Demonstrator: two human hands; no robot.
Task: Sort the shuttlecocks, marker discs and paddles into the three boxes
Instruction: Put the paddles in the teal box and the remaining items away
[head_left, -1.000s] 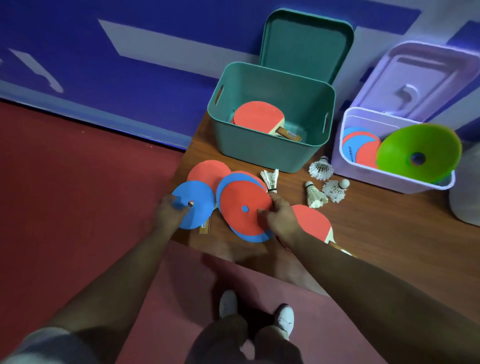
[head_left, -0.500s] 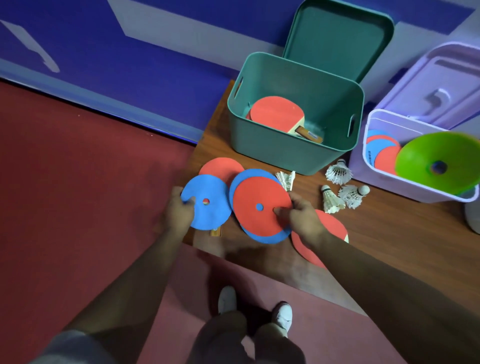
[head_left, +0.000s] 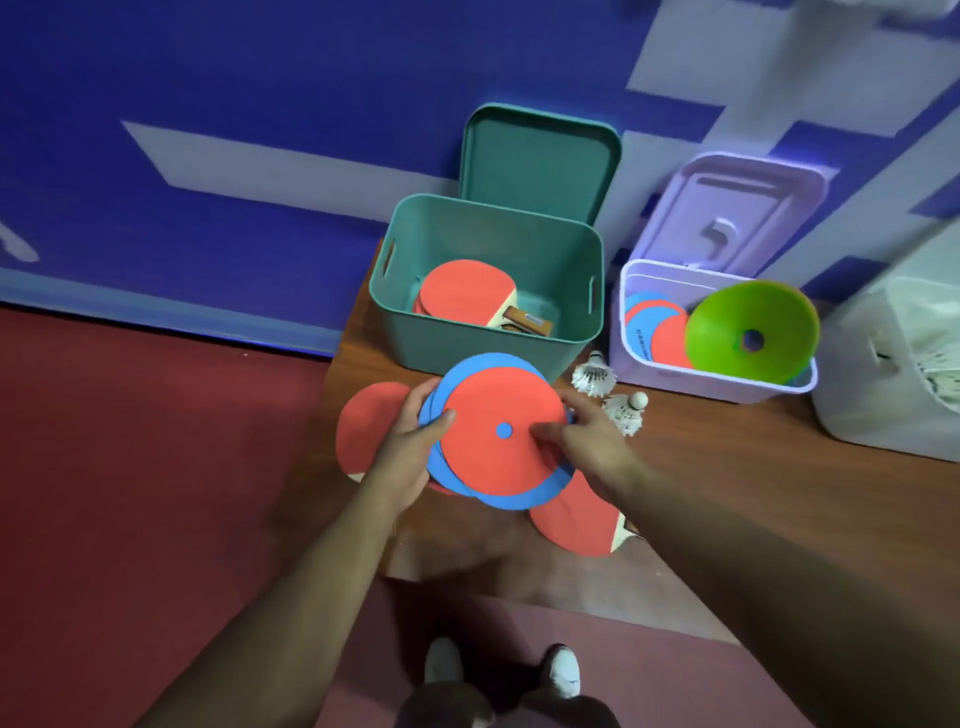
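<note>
Left hand (head_left: 402, 457) and right hand (head_left: 587, 441) gripped opposite edges of stacked marker discs (head_left: 501, 439), thumbs on top, above table (head_left: 727, 493); two shuttlecocks (head_left: 610, 397) beside lilac box (head_left: 675, 382).

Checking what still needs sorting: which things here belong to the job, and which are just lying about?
Job: disc stack in left hand and right hand, paddles, shuttlecocks, green cone, green box, purple box, white box.
Lying about: green lid, purple lid, table.

You see a dim room. A soft shadow lies on the table (head_left: 727, 467) near you. The edges bend and blur.
</note>
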